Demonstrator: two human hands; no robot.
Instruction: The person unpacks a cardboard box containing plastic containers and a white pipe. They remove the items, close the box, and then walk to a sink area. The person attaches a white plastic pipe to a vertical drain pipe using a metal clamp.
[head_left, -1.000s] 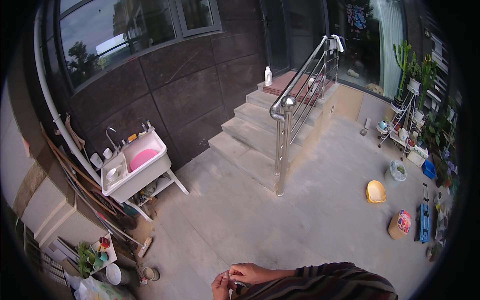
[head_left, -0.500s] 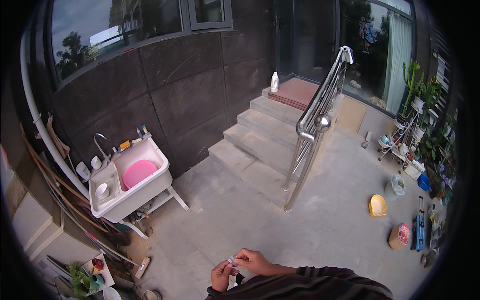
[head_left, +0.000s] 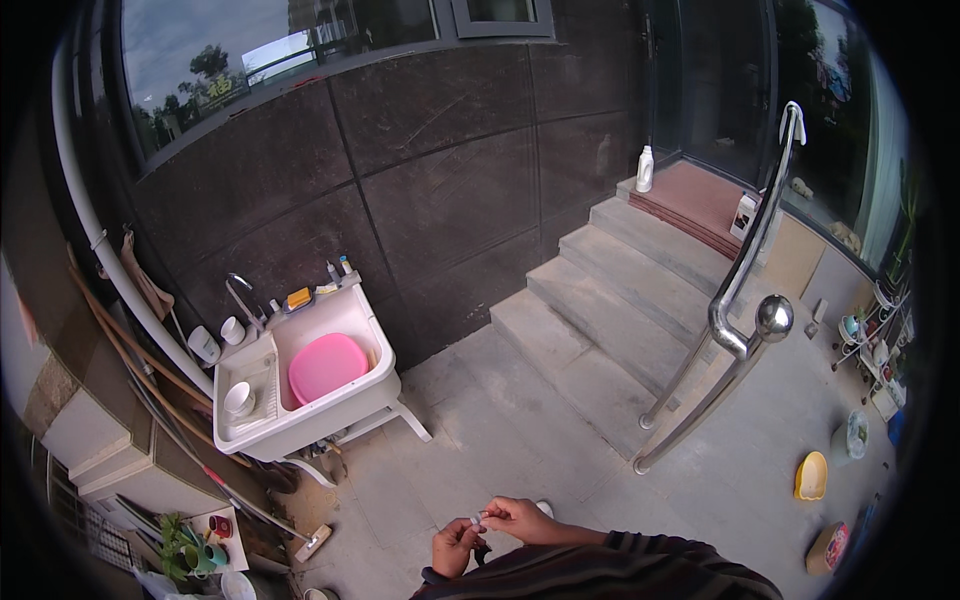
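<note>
White and small, the piece (head_left: 476,522) is resting between your fingertips, in front of your body and above the grey floor (head_left: 425,495). Your left hand (head_left: 453,552) is pinching it from the left and your right hand (head_left: 515,519) is pinching it from the right, so the two are meeting at it. You are relying on fingertips alone, so an uneven tug or a loosening pinch could be sending it to the floor, where its pale colour could be making it hard to find. Its long axis seems to be running crosswise, from one hand to the other, but it is showing too small for telling which end is leading. Farther out, a pink basin (head_left: 328,370) is sitting in the sink (head_left: 345,413) ahead on your left, while steps (head_left: 560,312) are rising beside a metal railing (head_left: 760,235) on your right.
</note>
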